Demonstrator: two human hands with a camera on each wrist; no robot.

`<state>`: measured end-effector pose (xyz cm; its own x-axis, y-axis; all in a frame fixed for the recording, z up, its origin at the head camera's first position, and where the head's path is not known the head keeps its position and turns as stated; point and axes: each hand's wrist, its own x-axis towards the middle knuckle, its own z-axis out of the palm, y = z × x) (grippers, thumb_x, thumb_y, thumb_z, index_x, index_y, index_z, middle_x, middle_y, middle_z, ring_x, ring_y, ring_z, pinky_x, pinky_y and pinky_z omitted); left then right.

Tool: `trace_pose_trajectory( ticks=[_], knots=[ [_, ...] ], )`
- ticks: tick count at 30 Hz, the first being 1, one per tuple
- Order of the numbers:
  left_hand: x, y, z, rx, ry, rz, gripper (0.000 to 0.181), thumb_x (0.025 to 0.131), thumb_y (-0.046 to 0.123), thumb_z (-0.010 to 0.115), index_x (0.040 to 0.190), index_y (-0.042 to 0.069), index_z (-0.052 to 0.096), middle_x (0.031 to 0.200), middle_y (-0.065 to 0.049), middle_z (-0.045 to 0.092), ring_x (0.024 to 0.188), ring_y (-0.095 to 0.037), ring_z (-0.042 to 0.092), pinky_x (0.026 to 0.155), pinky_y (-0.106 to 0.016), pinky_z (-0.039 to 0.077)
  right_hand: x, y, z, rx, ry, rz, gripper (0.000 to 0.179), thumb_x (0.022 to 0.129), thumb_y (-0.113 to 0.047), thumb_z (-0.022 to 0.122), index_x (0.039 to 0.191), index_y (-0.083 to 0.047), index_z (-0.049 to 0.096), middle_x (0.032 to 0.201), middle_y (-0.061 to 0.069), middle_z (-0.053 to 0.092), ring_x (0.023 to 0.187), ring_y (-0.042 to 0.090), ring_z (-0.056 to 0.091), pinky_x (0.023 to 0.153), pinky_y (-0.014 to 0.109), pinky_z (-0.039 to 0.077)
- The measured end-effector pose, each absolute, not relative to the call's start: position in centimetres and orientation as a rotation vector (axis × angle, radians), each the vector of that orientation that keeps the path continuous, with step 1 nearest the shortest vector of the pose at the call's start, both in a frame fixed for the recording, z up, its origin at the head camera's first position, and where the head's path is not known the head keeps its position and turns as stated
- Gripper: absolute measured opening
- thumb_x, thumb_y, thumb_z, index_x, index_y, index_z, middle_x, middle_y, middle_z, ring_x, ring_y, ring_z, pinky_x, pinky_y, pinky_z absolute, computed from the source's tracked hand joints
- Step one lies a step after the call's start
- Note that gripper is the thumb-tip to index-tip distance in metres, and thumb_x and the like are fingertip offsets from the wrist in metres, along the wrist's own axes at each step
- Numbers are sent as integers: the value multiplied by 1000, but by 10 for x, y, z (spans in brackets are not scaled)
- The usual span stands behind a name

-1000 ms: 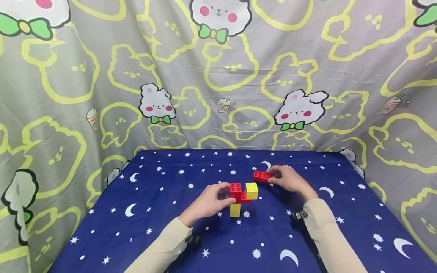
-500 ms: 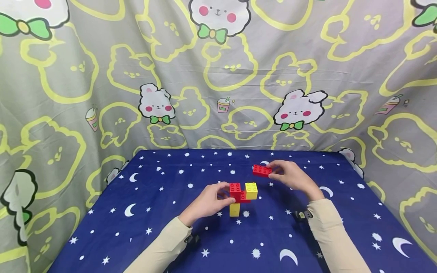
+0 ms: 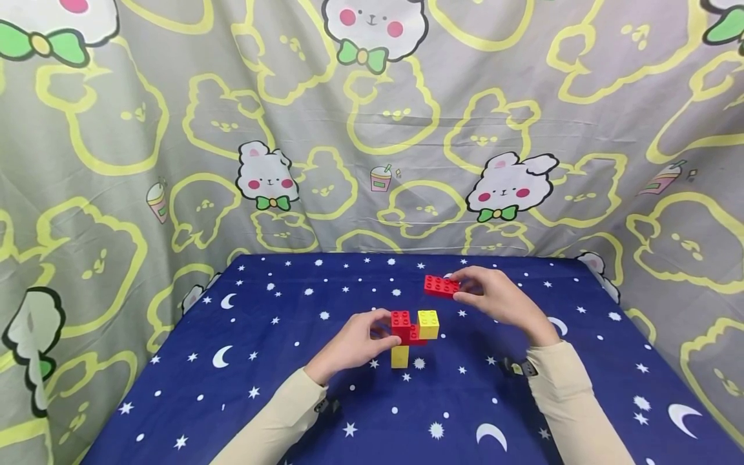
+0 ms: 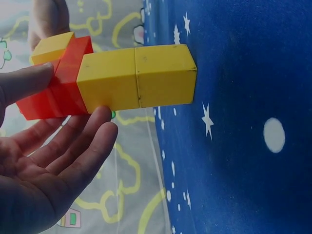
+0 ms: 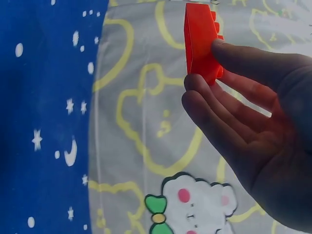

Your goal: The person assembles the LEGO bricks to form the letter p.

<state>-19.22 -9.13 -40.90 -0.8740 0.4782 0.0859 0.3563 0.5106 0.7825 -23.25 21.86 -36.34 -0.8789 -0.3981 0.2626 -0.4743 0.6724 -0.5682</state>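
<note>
A small tower of building blocks stands upright on the table. Two yellow blocks (image 4: pixel 137 77) form its column. Across them lies a long red block (image 4: pixel 75 66), with a square red block (image 3: pixel 400 320) on its left end and a yellow block (image 3: pixel 428 324) on its right. My left hand (image 3: pixel 357 342) grips the square red block between thumb and fingers from the left. Behind and to the right, my right hand (image 3: pixel 496 297) pinches the end of a long red studded block (image 3: pixel 442 286), held above the table with its studs up. The right wrist view shows this block (image 5: pixel 201 41) side on.
The table is covered by a dark blue cloth (image 3: pixel 290 400) with white stars and moons. A grey curtain (image 3: pixel 325 226) with yellow outlines and rabbit faces hangs behind it and at both sides. Each wrist wears a small black camera mount (image 3: pixel 519 367).
My right hand has raised the long red block off the table and shifted it slightly left. The left hand and the tower have stayed where they were.
</note>
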Motion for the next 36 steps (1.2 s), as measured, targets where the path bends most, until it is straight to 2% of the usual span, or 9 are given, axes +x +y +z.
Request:
trace_pose_trajectory(
  ticks=[6, 14, 21, 25, 30, 36],
  knots=[
    [-193, -91, -411, 735, 2603, 1308, 38, 94, 26, 76, 127, 10, 65, 114, -4, 70, 95, -15, 69, 79, -29, 59, -219, 211, -350, 762, -2755, 1000, 35, 91, -17, 79, 125, -10, 71, 112, 7, 73, 93, 17, 71, 83, 41, 60],
    [-193, -91, -411, 722, 2606, 1307, 38, 94, 27, 76, 127, 10, 65, 115, -4, 69, 96, -16, 68, 82, -32, 59, -205, 200, -341, 844, -2721, 1000, 34, 91, -18, 79, 124, -13, 70, 115, 4, 71, 101, 21, 73, 87, 44, 60],
    [-194, -91, -411, 726, 2601, 1304, 38, 94, 27, 76, 126, 9, 65, 114, -4, 70, 95, -16, 68, 82, -34, 59, -196, 191, -337, 907, -2718, 956, 37, 91, -22, 79, 126, -16, 69, 116, -2, 70, 100, 14, 71, 88, 41, 60],
    [-194, -91, -410, 729, 2602, 1297, 38, 94, 28, 76, 127, 10, 65, 113, -2, 70, 95, -15, 68, 84, -34, 59, -195, 187, -338, 970, -2694, 939, 36, 91, -18, 79, 125, -15, 69, 114, -2, 71, 98, 13, 71, 86, 42, 60],
    [-193, -92, -410, 732, 2603, 1286, 37, 94, 28, 76, 126, 12, 66, 113, 0, 71, 96, -14, 68, 85, -32, 59, -196, 180, -341, 1040, -2698, 941, 35, 90, -14, 79, 124, -12, 69, 112, -1, 70, 95, 12, 71, 85, 36, 60],
    [-193, -92, -409, 725, 2591, 1286, 38, 94, 29, 76, 127, 13, 66, 114, 1, 71, 95, -12, 68, 84, -29, 58, -196, 173, -343, 1076, -2724, 897, 34, 91, -15, 79, 123, -11, 69, 112, -1, 70, 95, 11, 70, 85, 38, 60]
  ],
)
